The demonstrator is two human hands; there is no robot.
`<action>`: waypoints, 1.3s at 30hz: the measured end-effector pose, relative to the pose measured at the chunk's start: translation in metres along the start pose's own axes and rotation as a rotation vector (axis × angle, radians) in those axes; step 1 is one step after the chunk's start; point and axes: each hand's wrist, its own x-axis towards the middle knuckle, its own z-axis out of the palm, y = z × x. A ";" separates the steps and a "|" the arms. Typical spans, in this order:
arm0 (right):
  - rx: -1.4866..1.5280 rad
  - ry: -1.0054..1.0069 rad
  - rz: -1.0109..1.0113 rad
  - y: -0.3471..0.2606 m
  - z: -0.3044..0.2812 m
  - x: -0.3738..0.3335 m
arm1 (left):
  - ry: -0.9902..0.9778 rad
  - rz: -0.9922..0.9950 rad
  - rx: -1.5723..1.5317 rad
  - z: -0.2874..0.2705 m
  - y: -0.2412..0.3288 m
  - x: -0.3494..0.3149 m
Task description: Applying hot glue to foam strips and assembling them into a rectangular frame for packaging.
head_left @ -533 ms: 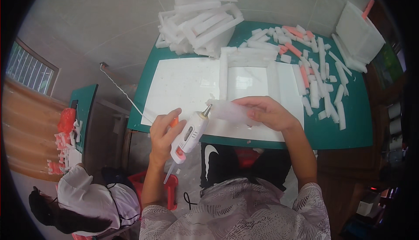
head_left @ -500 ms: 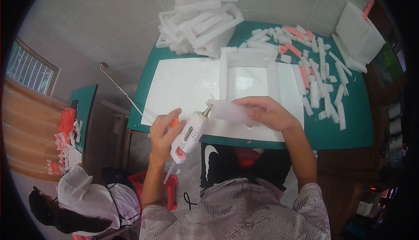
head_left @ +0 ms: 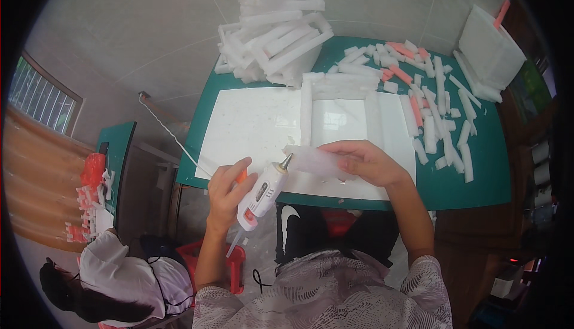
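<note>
My left hand [head_left: 228, 193] is closed round a white hot glue gun [head_left: 263, 191] with an orange trigger. Its metal nozzle points up and right and meets, or nearly meets, the left end of a white foam strip [head_left: 314, 160]. The strip's right end is pinched between the thumb and fingers of my right hand [head_left: 366, 160]. Just beyond it, white foam bars form a rectangular frame [head_left: 307, 111], lying on a glossy white board [head_left: 248, 120]. The frame's near side is partly hidden by the strip and my hand.
A green table [head_left: 484, 150] carries a heap of foam frames [head_left: 272, 36] at the back and scattered white and pink foam pieces [head_left: 430, 129] at right. Foam sheets [head_left: 490, 48] lean at the far right. A white cord [head_left: 170, 132] runs leftward. Another person [head_left: 128, 278] sits lower left.
The view has tilted slightly, so the scene sits a little lower. Both hands hold the glue gun and foam strip nearly as before, nozzle still at the strip's left end.
</note>
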 end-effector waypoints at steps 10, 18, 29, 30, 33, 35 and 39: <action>0.050 0.036 0.019 0.002 0.001 0.001 | 0.004 0.004 0.013 0.001 0.000 0.001; 0.026 0.027 -0.004 0.005 0.000 0.001 | 0.008 0.005 0.001 0.002 -0.001 0.001; 0.295 0.353 -0.239 0.007 -0.029 -0.012 | 0.067 -0.075 -0.072 0.001 -0.003 -0.012; 0.311 0.364 -0.313 0.001 -0.041 -0.019 | 0.081 -0.099 -0.066 0.000 -0.004 -0.014; 0.364 0.405 -0.482 -0.017 -0.070 -0.042 | 0.081 -0.189 -0.127 0.002 -0.012 -0.035; 0.385 0.499 -0.484 -0.024 -0.072 -0.049 | 0.062 -0.235 -0.166 0.003 -0.014 -0.035; 0.481 0.544 -0.474 -0.017 -0.075 -0.056 | 0.029 -0.229 -0.197 0.003 -0.009 -0.013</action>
